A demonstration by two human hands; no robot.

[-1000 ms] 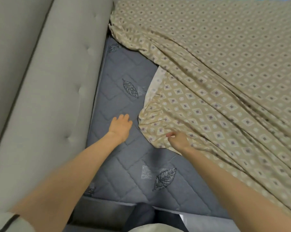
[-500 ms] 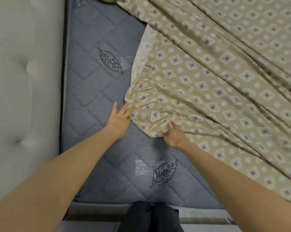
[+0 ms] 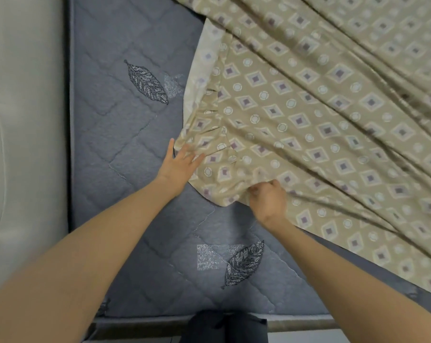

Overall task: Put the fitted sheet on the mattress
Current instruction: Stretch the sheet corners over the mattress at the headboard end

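A beige fitted sheet (image 3: 308, 107) with a diamond and circle print lies bunched across the right part of a grey-blue quilted mattress (image 3: 125, 134) with leaf motifs. Its gathered elastic corner reaches toward the middle. My right hand (image 3: 267, 200) is closed on the sheet's lower edge, pinching the fabric. My left hand (image 3: 178, 164) lies with its fingers spread on the gathered corner, fingertips touching or slipping under the cloth. The near-left part of the mattress is bare.
A light grey tufted headboard (image 3: 23, 144) runs along the left side of the mattress. The bed's near edge and frame (image 3: 296, 324) lie at the bottom, with my dark clothing (image 3: 224, 328) just below it.
My left hand moved right from the bare mattress onto the sheet's gathered corner. My right hand closed on the sheet's edge. The view tilted down and closer.
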